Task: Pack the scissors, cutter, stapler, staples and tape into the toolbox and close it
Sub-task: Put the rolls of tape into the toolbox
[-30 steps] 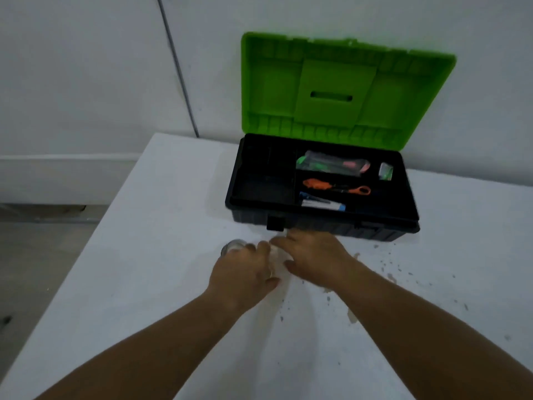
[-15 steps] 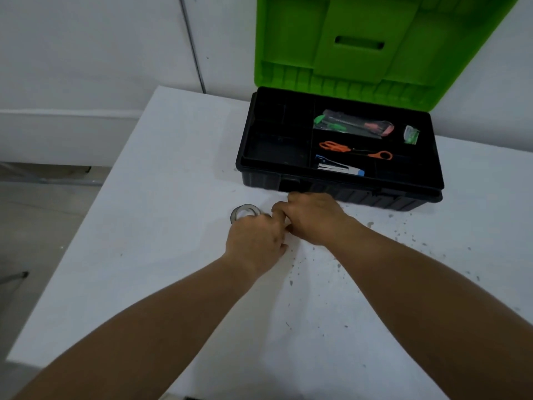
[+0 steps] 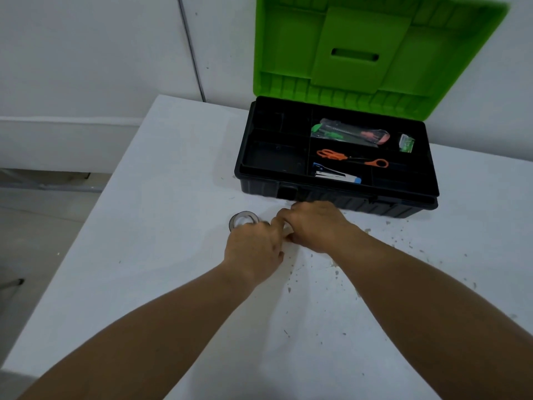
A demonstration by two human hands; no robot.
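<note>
A clear tape roll (image 3: 244, 219) lies flat on the white table (image 3: 161, 255), in front of the open toolbox (image 3: 259, 186). My left hand (image 3: 253, 249) rests on the roll's near edge with its fingers curled onto it. My right hand (image 3: 315, 226) is closed, its fingertips meeting my left thumb where a pale strip of tape shows. Inside the black tray lie the packaged cutter (image 3: 350, 131), the small staples box (image 3: 406, 142), the orange scissors (image 3: 350, 158) and the blue and white stapler (image 3: 336, 175). The green lid (image 3: 366, 50) stands upright.
The toolbox's left compartments (image 3: 274, 157) hold nothing. A white wall (image 3: 101, 53) rises behind the table. The table's left edge (image 3: 95, 203) drops to the floor. Dark specks (image 3: 403, 241) dot the table on the right.
The view has shifted, so the toolbox sits higher and larger in frame. Both hands stay together at the tape roll, which has barely moved on the table.
</note>
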